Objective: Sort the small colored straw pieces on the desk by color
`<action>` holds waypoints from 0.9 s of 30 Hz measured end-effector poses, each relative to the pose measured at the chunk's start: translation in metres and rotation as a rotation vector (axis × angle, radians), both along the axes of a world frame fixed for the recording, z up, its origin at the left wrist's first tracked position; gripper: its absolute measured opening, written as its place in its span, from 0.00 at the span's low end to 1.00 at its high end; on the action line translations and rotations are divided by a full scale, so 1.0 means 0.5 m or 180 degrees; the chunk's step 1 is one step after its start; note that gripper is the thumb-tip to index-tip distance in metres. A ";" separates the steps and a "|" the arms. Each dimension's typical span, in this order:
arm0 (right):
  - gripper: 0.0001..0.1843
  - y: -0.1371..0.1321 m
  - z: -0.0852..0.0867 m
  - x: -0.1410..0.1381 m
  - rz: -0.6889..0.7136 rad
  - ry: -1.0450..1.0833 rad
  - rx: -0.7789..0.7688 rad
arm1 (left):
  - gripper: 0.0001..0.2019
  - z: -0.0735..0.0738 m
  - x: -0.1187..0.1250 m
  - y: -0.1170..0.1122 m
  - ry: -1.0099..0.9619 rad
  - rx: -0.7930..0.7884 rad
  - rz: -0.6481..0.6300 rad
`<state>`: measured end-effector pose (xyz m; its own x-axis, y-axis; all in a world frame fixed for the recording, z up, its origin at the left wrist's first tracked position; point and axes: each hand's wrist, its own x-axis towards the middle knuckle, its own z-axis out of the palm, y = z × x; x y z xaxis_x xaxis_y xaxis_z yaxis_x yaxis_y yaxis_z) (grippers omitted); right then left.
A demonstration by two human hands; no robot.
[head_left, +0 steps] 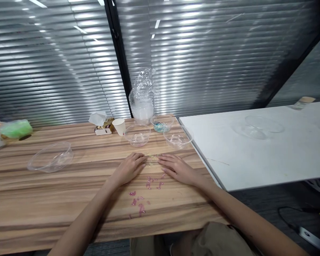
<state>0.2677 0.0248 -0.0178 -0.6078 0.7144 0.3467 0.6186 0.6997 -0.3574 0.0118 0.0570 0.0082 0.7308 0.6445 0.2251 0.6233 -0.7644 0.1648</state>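
Observation:
My left hand (pixel 130 167) rests palm down on the wooden table, fingers stretched to the right. Facing it, my right hand (pixel 177 169) lies palm down with its fingers stretched to the left. Between the fingertips are several tiny yellowish pieces (pixel 152 156), too small to name. Nearer to me lie small pink pieces (pixel 149 182), with a second group of darker pink pieces (pixel 141 209) towards the table's front edge. Beyond my hands stand a clear plastic bowl (pixel 137 137), another clear bowl (pixel 178 138), and a bowl with blue-green pieces (pixel 161 126).
A clear bowl (pixel 51 160) stands tilted at left. At the back are a tissue box (pixel 104 128), a paper cup (pixel 119 126) and a clear plastic bag (pixel 143 103) around stacked white tubs. A white table (pixel 256 160) adjoins on the right, holding clear lids (pixel 264 124).

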 end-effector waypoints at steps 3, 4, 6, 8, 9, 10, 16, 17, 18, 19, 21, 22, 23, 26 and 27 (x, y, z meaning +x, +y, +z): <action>0.19 -0.002 -0.001 -0.001 -0.0019 0.0023 0.0052 | 0.15 -0.001 0.000 0.000 -0.0017 0.0021 -0.0012; 0.19 -0.002 -0.002 -0.002 -0.0025 0.0028 0.0072 | 0.15 -0.001 0.001 -0.001 -0.0016 0.0020 -0.0010; 0.19 -0.003 -0.002 -0.003 -0.0025 0.0030 0.0111 | 0.15 -0.002 0.001 -0.001 -0.0019 0.0025 -0.0005; 0.19 -0.003 -0.003 -0.003 -0.0014 0.0028 0.0146 | 0.14 -0.002 0.002 -0.002 -0.0021 0.0035 -0.0008; 0.19 -0.003 -0.004 -0.004 -0.0013 0.0027 0.0165 | 0.14 -0.002 0.002 -0.002 -0.0023 0.0040 -0.0008; 0.19 -0.003 -0.004 -0.004 -0.0014 0.0025 0.0183 | 0.14 -0.002 0.003 -0.003 -0.0025 0.0041 -0.0008; 0.17 -0.004 -0.004 -0.005 -0.0025 0.0047 0.0264 | 0.14 -0.001 0.003 -0.004 -0.0006 0.0060 0.0006; 0.17 -0.005 -0.004 -0.005 -0.0025 0.0060 0.0276 | 0.14 -0.002 0.003 -0.004 0.0007 0.0067 0.0009; 0.16 -0.005 -0.003 -0.005 -0.0025 0.0075 0.0289 | 0.14 -0.002 0.003 -0.004 0.0018 0.0073 0.0012; 0.16 -0.005 -0.003 -0.006 -0.0025 0.0088 0.0302 | 0.14 -0.002 0.002 -0.004 0.0024 0.0080 0.0012; 0.16 -0.006 -0.002 -0.006 -0.0032 0.0101 0.0318 | 0.14 -0.003 0.002 -0.004 0.0032 0.0086 0.0013; 0.16 -0.006 -0.002 -0.007 -0.0032 0.0107 0.0319 | 0.14 -0.003 0.002 -0.004 0.0037 0.0087 0.0012; 0.16 -0.006 -0.001 -0.007 -0.0032 0.0119 0.0319 | 0.14 -0.003 0.002 -0.003 0.0041 0.0088 0.0014; 0.15 -0.006 -0.001 -0.006 -0.0018 0.0152 0.0309 | 0.15 -0.003 0.003 -0.003 0.0058 0.0073 0.0017; 0.15 -0.006 0.000 -0.006 -0.0009 0.0155 0.0303 | 0.15 -0.003 0.002 -0.003 0.0058 0.0067 0.0017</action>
<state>0.2647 0.0220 -0.0180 -0.5865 0.6785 0.4423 0.6042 0.7302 -0.3191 0.0130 0.0556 0.0069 0.7314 0.6437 0.2254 0.6302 -0.7642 0.1374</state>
